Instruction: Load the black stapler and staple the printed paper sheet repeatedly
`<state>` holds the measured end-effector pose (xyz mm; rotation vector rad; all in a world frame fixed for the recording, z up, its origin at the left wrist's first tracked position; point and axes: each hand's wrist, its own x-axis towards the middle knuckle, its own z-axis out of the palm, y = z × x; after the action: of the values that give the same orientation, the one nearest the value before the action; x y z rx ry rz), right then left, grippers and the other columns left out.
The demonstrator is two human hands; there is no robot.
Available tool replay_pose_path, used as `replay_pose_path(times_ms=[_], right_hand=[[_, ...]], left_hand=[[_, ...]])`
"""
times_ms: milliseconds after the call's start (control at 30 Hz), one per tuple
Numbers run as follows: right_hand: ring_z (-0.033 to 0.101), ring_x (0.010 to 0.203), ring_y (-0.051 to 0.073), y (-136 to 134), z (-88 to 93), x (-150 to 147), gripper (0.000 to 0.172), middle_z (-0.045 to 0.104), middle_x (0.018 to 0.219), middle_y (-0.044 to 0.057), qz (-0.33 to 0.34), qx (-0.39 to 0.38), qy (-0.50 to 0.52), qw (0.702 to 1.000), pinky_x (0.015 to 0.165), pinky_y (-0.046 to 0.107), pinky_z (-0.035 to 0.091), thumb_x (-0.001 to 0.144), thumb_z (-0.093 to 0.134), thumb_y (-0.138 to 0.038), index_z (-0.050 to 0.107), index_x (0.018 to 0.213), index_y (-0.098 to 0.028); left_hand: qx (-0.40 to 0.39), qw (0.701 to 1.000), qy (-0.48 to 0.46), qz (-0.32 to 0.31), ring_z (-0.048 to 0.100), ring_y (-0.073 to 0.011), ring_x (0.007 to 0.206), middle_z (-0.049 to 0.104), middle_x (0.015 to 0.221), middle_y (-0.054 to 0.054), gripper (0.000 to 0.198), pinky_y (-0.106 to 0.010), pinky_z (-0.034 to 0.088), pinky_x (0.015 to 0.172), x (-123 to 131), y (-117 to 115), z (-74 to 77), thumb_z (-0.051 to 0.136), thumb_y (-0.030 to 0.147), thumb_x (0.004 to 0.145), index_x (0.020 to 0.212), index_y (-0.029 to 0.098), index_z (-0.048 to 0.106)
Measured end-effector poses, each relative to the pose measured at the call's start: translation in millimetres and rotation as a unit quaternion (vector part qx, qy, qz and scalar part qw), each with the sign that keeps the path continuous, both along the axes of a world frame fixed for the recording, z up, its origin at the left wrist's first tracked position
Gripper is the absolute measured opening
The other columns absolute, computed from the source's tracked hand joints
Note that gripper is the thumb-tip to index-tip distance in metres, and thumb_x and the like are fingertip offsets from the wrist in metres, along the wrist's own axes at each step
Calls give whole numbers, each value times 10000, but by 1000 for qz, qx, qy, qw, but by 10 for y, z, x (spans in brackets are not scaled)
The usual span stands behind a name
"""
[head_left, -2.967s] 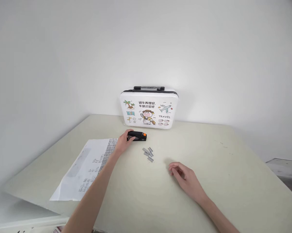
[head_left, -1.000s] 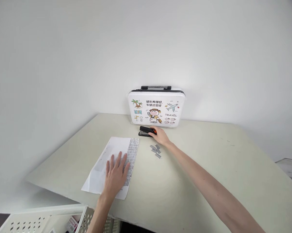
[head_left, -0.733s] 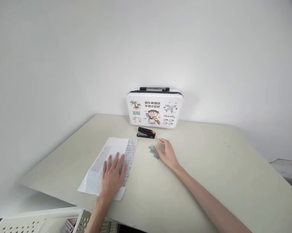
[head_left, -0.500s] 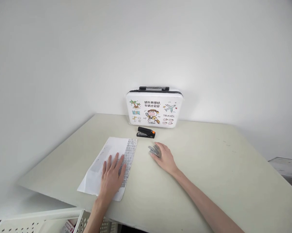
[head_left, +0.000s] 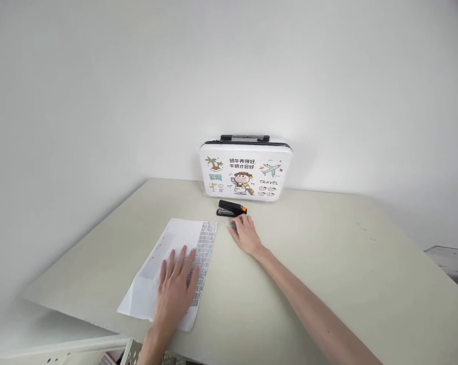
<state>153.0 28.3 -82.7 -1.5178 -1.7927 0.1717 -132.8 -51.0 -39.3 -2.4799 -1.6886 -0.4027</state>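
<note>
My left hand (head_left: 176, 289) lies flat, fingers spread, on a white paper sheet (head_left: 181, 230) with a grey printed table along its right side. To the right of the paper, my right hand (head_left: 246, 234) is closed around a small grey object (head_left: 233, 224). Only a bit of that object shows beside the fingertips, so its kind is unclear. Just beyond these fingers sits a black stapler (head_left: 229, 208) with an orange end, and the hand overlaps its lower right edge in view. I cannot tell whether they touch.
A white cartoon-printed case (head_left: 247, 172) with a black handle stands against the wall at the back of the pale table (head_left: 308, 243). Below the near left edge is a white perforated basket (head_left: 130, 352), partly cut off, with items inside.
My right hand has moved forward and slightly left toward the stapler, carrying the grey object, which is now mostly covered. My left hand stays on the paper. The view has shifted slightly.
</note>
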Motion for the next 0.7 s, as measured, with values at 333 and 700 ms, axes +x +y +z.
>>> replay_pose_path(times_ms=[333,700], right_hand=[[571,1093,299,367,-9,65,198,591,1157,120,72,7,-7,997,990,473,509,1026,591,-344,647,1169,-219],[548,1084,316,348,-4,66,235,602,1142,134,71,7,-6,997,997,501,500,1038,568,-332,686,1199,-208]], left_hand=[[-6,1000,-5,-3,312,-350,1572,441,1654,-21,525,-600,300,1260,12,-128,27,378,448,1082,1558,288,528],[-81,994,33,62,193,-405,1596,290,1723,-26,621,-635,234,1265,-677,318,171,340,548,1076,1635,285,405]])
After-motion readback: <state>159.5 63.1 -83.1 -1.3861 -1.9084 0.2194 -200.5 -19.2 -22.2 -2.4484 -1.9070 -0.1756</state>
